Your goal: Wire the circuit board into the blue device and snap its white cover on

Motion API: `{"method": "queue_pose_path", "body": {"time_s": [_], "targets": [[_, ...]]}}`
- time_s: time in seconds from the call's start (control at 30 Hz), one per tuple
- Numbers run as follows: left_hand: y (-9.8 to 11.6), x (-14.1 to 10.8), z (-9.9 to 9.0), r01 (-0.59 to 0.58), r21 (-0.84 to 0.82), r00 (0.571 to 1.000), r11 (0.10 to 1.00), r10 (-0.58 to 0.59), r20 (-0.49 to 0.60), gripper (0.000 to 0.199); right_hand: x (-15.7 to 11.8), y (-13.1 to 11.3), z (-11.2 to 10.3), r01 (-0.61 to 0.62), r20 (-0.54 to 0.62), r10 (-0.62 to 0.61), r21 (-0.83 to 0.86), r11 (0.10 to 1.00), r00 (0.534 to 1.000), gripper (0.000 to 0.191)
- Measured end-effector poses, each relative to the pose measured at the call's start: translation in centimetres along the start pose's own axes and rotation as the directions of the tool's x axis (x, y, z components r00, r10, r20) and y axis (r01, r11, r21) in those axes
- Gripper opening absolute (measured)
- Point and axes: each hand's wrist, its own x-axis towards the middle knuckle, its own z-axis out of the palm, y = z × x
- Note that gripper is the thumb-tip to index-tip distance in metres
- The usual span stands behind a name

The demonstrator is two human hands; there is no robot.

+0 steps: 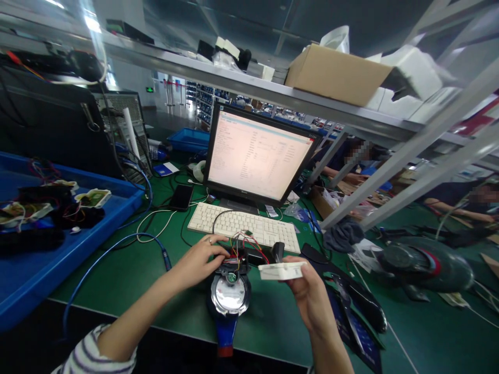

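A device with a round silver face [230, 295] and a blue handle [226, 328] ending in red lies near the front edge of the green table. My left hand [200, 261] has its fingers bent at the device's dark upper housing, by the wires; whether they pinch a wire is too small to tell. A white rectangular plastic part [282, 270] is held in my right hand [307, 291], just right of the device. Red, yellow and black wires [251, 240] arch up between the housing and the white part.
Behind are a white keyboard [234, 223] and a lit monitor [257, 156]. A blue tray [128, 200] with wired parts stands left, beyond a blue cable [113, 243]. Dark casings [351, 291] and a green-black device [424, 265] lie right. A metal shelf [249, 78] crosses above. Other people sit back right.
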Motion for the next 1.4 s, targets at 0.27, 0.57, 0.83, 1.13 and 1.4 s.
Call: {"method": "queue_pose_path", "body": {"time_s": [0.27,0.57,0.83,1.13,1.4], "targets": [[-1.2,-2.0,2.1,0.061,-0.630,0.976,0.774,-0.177,-0.123,0.043,3.8,2.0,5.6,-0.240,0.283,0.255,-0.089,0.967,0.924,0.064],[-0.6,-2.2,2.7,0.039,-0.740,0.943,0.672,-0.269,-0.194,0.099,4.8,2.2,5.9,-0.064,0.445,0.254,-0.398,0.915,0.859,0.050],[-0.2,-1.5,2.9,0.101,-0.570,0.936,0.815,-0.273,-0.223,0.072,4.8,1.8,5.8,0.428,0.456,-0.105,-0.697,0.576,0.884,0.031],[-0.8,-2.0,4.2,0.106,-0.533,0.904,0.840,-0.304,-0.299,0.055,3.7,3.2,5.7,0.702,0.592,-0.418,-0.401,0.589,0.689,0.039],[-0.6,-2.3,5.3,0.113,-0.548,0.878,0.829,-0.342,-0.336,0.050,3.1,5.5,4.7,0.726,0.623,-0.446,-0.310,0.613,0.643,0.049]]}}
